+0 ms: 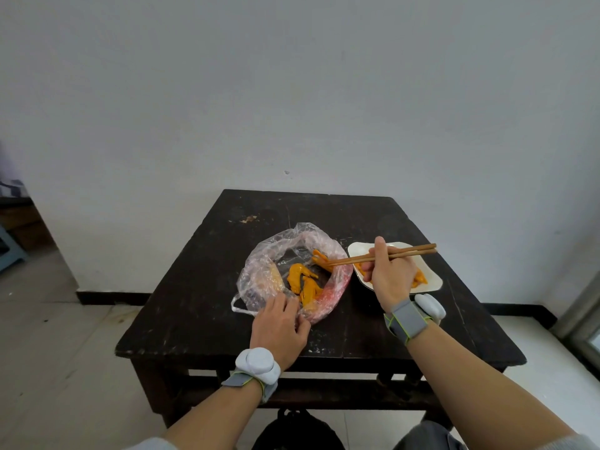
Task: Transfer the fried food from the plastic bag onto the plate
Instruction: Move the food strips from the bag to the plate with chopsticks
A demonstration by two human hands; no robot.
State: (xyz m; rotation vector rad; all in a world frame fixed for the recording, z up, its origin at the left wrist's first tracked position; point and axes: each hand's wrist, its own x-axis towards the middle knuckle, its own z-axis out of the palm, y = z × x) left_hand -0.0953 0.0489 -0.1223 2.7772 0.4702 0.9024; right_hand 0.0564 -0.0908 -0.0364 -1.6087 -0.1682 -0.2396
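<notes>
A clear plastic bag [259, 271] lies spread wide on the dark wooden table [194, 287], with several orange fried pieces [303, 280] inside it. My left hand [279, 326] holds the bag's near edge, fingers curled on the plastic. My right hand [388, 277] grips a pair of wooden chopsticks [383, 256] whose tips pinch one fried piece [319, 258] at the bag's right side. Just right of the bag sits a white plate [431, 280], partly hidden by my right hand, with some fried food [420, 280] on it.
The table stands against a white wall [292, 92]. A dark bag [297, 430] sits on the tiled floor under the table's near edge. A blue stool [9, 251] is at the far left. Both wrists wear white trackers on grey straps.
</notes>
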